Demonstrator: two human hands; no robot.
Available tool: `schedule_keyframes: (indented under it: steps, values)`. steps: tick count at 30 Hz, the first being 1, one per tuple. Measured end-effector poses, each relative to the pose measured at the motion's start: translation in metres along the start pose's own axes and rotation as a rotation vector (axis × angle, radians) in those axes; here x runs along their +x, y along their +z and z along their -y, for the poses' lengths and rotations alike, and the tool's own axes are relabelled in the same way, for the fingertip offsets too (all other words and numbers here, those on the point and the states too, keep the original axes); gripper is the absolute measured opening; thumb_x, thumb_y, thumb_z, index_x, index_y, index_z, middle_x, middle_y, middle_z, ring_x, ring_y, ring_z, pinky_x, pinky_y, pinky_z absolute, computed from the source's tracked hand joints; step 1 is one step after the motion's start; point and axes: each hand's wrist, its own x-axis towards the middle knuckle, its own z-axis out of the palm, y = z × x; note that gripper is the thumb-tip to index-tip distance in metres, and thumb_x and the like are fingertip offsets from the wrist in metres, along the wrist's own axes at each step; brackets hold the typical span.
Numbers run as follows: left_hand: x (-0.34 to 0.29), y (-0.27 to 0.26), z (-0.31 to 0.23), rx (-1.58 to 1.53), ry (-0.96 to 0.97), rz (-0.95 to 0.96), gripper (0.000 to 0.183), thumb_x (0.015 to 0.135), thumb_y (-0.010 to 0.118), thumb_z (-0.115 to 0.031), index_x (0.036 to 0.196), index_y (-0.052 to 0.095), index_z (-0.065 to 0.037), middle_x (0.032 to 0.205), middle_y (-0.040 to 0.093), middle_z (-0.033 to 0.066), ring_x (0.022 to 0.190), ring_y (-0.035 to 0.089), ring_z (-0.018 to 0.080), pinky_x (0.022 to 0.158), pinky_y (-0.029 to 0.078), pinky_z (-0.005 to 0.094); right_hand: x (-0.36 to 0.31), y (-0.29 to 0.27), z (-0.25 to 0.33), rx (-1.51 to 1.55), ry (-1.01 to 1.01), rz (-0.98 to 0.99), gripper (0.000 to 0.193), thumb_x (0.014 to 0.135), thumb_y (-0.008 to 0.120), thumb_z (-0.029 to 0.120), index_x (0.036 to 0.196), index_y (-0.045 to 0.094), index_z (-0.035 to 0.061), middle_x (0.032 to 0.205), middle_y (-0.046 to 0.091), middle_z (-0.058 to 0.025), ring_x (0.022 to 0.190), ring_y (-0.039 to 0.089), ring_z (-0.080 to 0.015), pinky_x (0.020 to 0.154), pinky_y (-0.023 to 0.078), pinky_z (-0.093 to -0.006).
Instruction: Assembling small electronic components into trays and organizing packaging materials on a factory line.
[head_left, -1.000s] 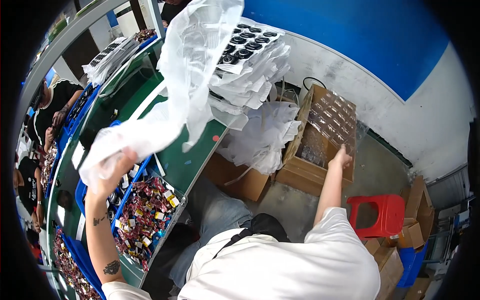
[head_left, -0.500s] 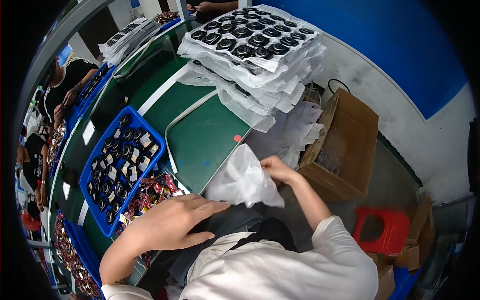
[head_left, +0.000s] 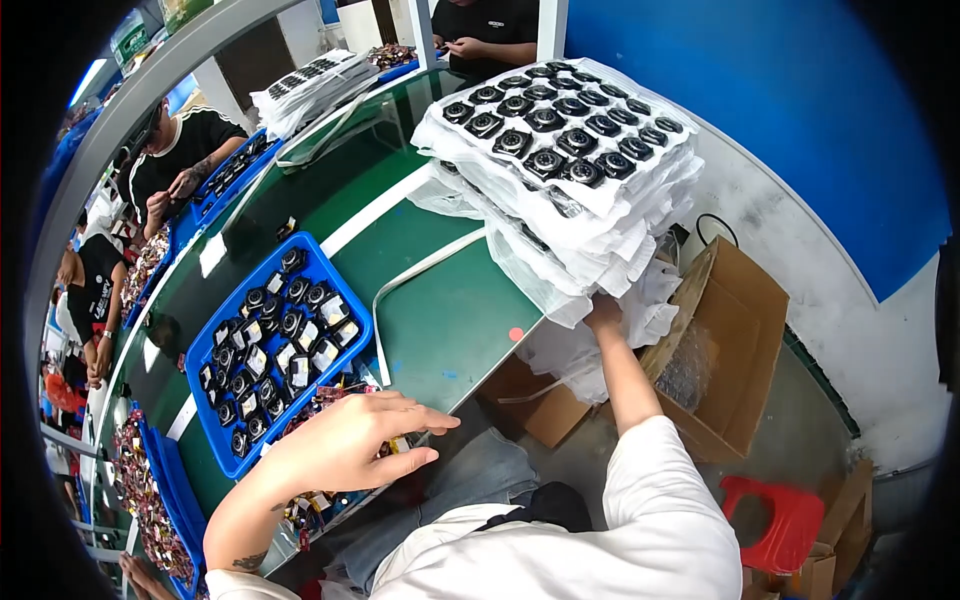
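My left hand [head_left: 385, 435] hovers palm down over the near edge of the green table [head_left: 455, 320]. Its thumb and fingers are apart and hold nothing. Stretched forward, my right hand [head_left: 604, 314] reaches among crumpled thin white sheets [head_left: 565, 358] below the table's right edge; its fingers are hidden there. Just above that hand rises a tall stack of white-wrapped layers [head_left: 570, 215], its top layer set with rows of black round-faced, watch-like pieces [head_left: 545, 120]. Left of my left hand, a blue tray [head_left: 364, 312] holds many similar black pieces, some with white labels.
Small red and multicoloured parts [head_left: 318, 505] lie beside the tray. An open cardboard box [head_left: 745, 330] stands on the floor at right, near a red plastic stool [head_left: 790, 525]. A white strap [head_left: 425, 262] lies across the table. Other people [head_left: 185, 150] work along the far left side.
My right hand has moved forward, from a crumpled white sheet near my lap to the sheets under the stack. That sheet no longer shows near my lap. My left hand stays open; the view has shifted.
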Motion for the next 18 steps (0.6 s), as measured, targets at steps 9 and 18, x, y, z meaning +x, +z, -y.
schedule_keyframes:
  steps: [9,18]
  values:
    - [0.039,-0.022,0.01,-0.189,-0.073,-0.26,0.014,0.084,0.062,-0.01,0.092,0.065,0.001,0.081,0.068,0.0079,0.073,0.063,0.0113,0.065,0.049,0.0246,-0.186,-0.273,0.054,0.988,-0.765,0.519,0.02,0.081,0.067,0.015,0.096,0.064,0.002,0.079,0.066,-0.0059,0.06,0.061,-0.0074,0.05,0.045,-0.0215]
    - [0.15,-0.041,0.008,-0.538,-0.048,-0.416,0.018,0.087,0.061,-0.017,0.093,0.064,0.0,0.083,0.064,0.0013,0.072,0.054,0.0047,0.067,0.045,0.0201,-0.149,-0.349,0.093,0.59,-0.761,-0.586,0.019,0.071,0.073,0.017,0.087,0.07,0.0081,0.066,0.059,-0.0019,0.055,0.05,-0.0116,0.051,0.04,-0.026]
